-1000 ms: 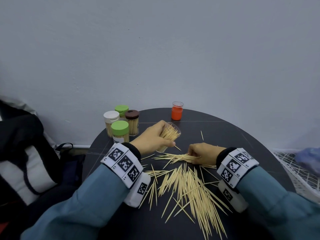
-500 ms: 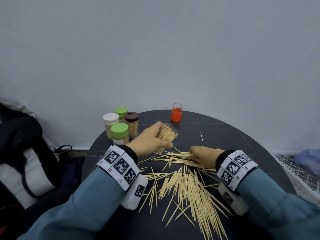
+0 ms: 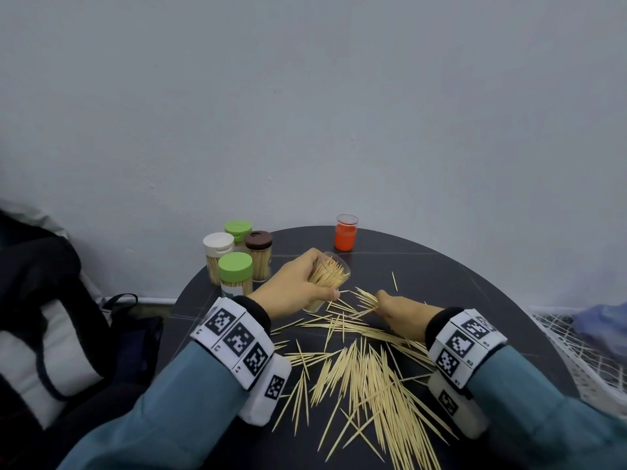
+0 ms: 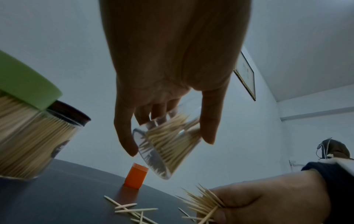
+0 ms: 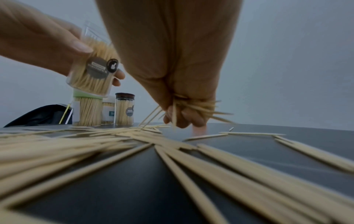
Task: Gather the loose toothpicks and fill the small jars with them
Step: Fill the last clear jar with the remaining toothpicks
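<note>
My left hand (image 3: 298, 288) grips a clear open jar (image 3: 330, 276) partly filled with toothpicks, tilted with its mouth toward the right; the jar (image 4: 168, 145) shows under the fingers in the left wrist view. Just right of it, my right hand (image 3: 397, 312) pinches a small bundle of toothpicks (image 3: 366, 301) just above the table. The same bundle (image 5: 193, 106) sticks out of the curled fingers in the right wrist view. A large pile of loose toothpicks (image 3: 369, 378) lies spread on the dark round table (image 3: 458, 286) in front of me.
Several capped, filled jars stand at the back left: two green-lidded (image 3: 235, 271), one white-lidded (image 3: 218, 244), one brown-lidded (image 3: 258, 240). An orange lid (image 3: 346, 232) sits upturned at the table's far edge. A white wire basket (image 3: 583, 361) is on the right, a dark bag (image 3: 51, 317) on the left.
My right hand has closed on a bundle of toothpicks and lifted it off the table toward the jar. The left hand has kept the jar tilted in about the same place.
</note>
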Demonstrator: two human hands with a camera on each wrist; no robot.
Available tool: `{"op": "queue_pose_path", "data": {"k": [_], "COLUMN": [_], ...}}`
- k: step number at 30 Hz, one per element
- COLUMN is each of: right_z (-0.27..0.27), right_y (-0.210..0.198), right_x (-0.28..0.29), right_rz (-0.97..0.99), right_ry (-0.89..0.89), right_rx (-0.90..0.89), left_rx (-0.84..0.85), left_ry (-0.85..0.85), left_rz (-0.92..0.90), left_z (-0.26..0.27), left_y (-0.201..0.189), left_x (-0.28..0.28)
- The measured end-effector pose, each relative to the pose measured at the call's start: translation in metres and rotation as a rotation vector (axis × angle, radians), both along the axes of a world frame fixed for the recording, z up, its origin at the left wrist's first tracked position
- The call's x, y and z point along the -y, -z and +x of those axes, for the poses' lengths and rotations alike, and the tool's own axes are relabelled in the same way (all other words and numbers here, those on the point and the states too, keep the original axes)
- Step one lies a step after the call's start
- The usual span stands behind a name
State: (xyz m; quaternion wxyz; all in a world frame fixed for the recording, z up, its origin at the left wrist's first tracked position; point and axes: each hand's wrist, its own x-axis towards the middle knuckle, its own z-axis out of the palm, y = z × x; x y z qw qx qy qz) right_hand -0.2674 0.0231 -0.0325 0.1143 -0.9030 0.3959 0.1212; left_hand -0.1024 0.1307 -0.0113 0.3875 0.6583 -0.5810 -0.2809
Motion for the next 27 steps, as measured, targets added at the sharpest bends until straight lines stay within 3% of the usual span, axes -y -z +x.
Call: {"op": "queue_pose_path", "data": {"k": [6,9,15,22,27], "right_z": [-0.001,-0.003,0.002,0.027,0.047], "right_y": [-0.004,-0.005,-0.014,-0.041,-0.056], "right_x": [-0.002,0.0,0.007,0.003,-0.015], "right_rz": [0.033,0.09,0.465,0.84,0.933], "right_ry": [0.012,0.068,0.272,0.228,0.169], "right_rx": [0.012,0.127,0.631,1.386,1.643], "left_rx": [0.017,0.015,0.013,-0.005,-0.029], "left_ry": [-0.019,-0.015,-0.005,0.002,-0.006], "left_rz": [0.015,0.019,0.032,0.056,0.068], "left_z": [-0.002,-0.002,0.0,-0.003,-0.003], "left_y": [0.0,-0.001,-0.001,0.004,0.006], "left_x": [-0.003,-0.004,-0.005,-0.003,-0.003]}}
